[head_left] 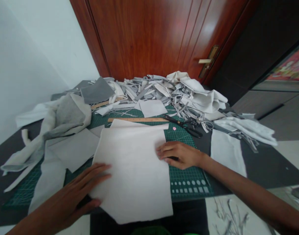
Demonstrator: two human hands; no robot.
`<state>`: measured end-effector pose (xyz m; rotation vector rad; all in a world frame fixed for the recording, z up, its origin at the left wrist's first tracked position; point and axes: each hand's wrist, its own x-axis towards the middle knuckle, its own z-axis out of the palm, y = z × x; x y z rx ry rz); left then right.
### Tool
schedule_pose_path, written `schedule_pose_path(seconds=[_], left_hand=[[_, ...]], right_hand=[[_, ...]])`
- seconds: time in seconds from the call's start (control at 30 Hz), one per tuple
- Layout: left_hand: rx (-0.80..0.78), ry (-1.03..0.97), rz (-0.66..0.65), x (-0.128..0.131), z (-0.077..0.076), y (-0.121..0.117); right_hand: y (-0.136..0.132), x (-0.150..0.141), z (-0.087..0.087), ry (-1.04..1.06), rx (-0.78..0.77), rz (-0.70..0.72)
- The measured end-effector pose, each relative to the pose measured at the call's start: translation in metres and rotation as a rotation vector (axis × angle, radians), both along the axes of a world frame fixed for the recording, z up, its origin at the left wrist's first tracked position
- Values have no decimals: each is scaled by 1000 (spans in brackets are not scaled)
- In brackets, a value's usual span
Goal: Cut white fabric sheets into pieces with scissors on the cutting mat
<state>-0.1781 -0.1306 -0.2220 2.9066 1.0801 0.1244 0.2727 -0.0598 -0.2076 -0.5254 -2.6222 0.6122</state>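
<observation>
The cloth (137, 169) is plain white. The mat (183, 176) is dark green, patterned with a fine pale grid and rows of pale circles and squares. The ruler (141, 119) is tan, the scissors (180, 123) black, the scraps (146, 89) white, cream and grey. The table (267, 166) is dark grey, the door (144, 39) red-brown with wood grain

The left hand (77, 187) rests, thumb apart, on the left side of the white cloth (134, 169), the right hand (181, 153) at its right edge. Beneath lies a mat (188, 178); beyond the right hand, shears (180, 123); beyond both hands, a ruler (139, 119), then heaped scraps (149, 89)
</observation>
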Motion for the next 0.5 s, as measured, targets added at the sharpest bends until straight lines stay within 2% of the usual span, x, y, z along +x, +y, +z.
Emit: schedule_pose_path(seconds=[0.1,0.17,0.23,0.3,0.37,0.43,0.5], left_hand=[[-42,10,-87,-9,0,-4],[-3,-12,-99,-9,-3,-10],[92,-67,-103,-4,-10,-20],[174,-146,-109,2,-18,-33],[182,-238,-89,7,-26,-46],[156,-316,-45,12,-31,-56],[149,-373,8,15,-33,-61]], right_hand=[[4,20,5,-14,9,-35],[-5,27,11,-49,64,-71],[-27,24,15,-114,146,-111],[-60,12,15,-169,176,-110],[-97,-5,8,-258,197,-116],[-125,-19,-6,-322,280,-125],[-141,-25,-22,-317,396,-238]])
